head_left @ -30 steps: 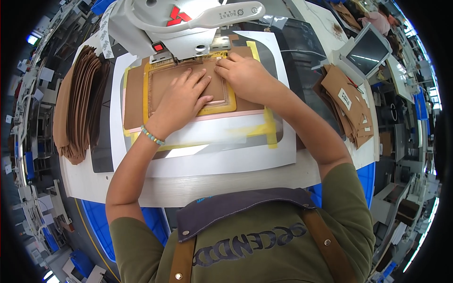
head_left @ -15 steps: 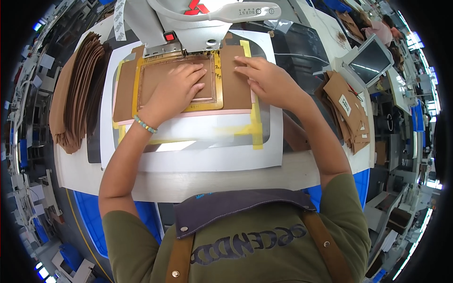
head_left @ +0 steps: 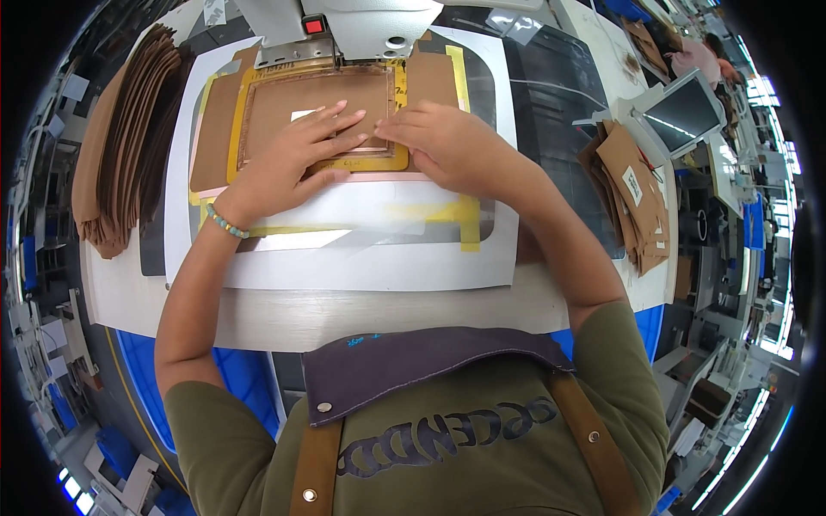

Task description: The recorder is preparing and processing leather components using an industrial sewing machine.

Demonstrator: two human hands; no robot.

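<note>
Both hands are lying flat on a brown leather panel that is sitting inside a yellow-edged template frame under the head of a white sewing machine, probably so the piece is staying square in its frame beneath the needle area. The left hand is resting palm down with its grip spread wide, fingers fanned across the panel and the frame's lower bar, pinching nothing. The right hand is lying just beside it, its grip also open and pressed down, fingertips meeting those of the left near the frame's lower right corner; it is holding nothing either, only bearing on the surface. The frame is lying on a white plate marked with yellow tape strips, which is covering the middle of the worktop. A stack of brown cut pieces is waiting at the left within easy reach, and more tagged brown pieces are lying at the right beside a tilted screen.
</note>
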